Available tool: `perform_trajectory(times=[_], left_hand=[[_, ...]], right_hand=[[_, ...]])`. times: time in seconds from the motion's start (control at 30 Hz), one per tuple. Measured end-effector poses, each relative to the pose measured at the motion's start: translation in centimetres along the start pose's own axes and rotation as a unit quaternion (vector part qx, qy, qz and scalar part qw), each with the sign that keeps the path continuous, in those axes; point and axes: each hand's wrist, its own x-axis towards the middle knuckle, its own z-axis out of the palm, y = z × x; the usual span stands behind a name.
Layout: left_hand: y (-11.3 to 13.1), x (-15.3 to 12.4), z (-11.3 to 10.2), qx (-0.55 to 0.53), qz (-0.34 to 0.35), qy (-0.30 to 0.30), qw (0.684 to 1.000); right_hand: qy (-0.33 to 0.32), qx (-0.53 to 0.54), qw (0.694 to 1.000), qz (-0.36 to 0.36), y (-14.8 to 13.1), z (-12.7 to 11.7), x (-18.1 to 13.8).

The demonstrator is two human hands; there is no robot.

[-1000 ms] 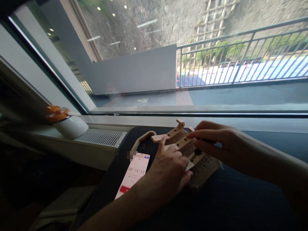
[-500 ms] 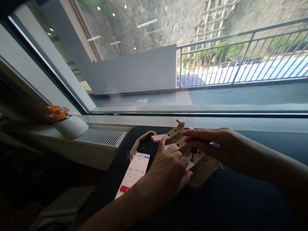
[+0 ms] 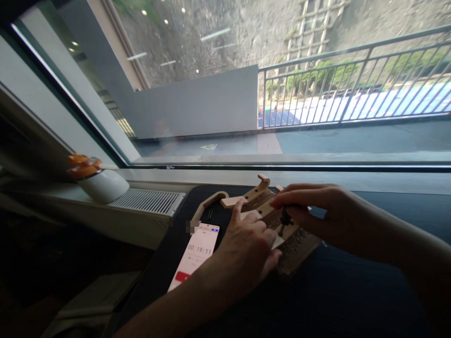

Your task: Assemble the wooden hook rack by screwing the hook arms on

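Observation:
A pale wooden assembly (image 3: 259, 199) of perforated strips with hooked ends lies on a dark table (image 3: 338, 295) by the window. My left hand (image 3: 246, 249) rests on its near end, fingers curled and pressing the wood down. My right hand (image 3: 317, 211) reaches in from the right and pinches a small black screw (image 3: 283, 220) that stands upright on a strip. A curved wooden piece (image 3: 207, 202) lies just left of the assembly.
A phone (image 3: 195, 253) showing a timer lies left of my left hand. On the sill stand a white cup with an orange lid (image 3: 97, 180) and a vent grille (image 3: 146, 201). A large window fills the background.
My right hand has shifted slightly left and lifted the black screw upright over the wooden strip. My left hand has stayed in place.

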Motion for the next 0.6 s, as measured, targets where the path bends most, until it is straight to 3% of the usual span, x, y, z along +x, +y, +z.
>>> perform_trajectory(times=[0.17,0.6], left_hand=[[0.0,0.0,-0.1,-0.002,-0.002,0.004,1.0],[0.0,0.1,0.2,-0.002,0.005,0.008,1.0]], right_hand=[[-0.066,0.063,0.995,0.032,0.1,-0.2,-0.5],[0.009,-0.075,0.996,0.05,1.0,-0.3,-0.3]])
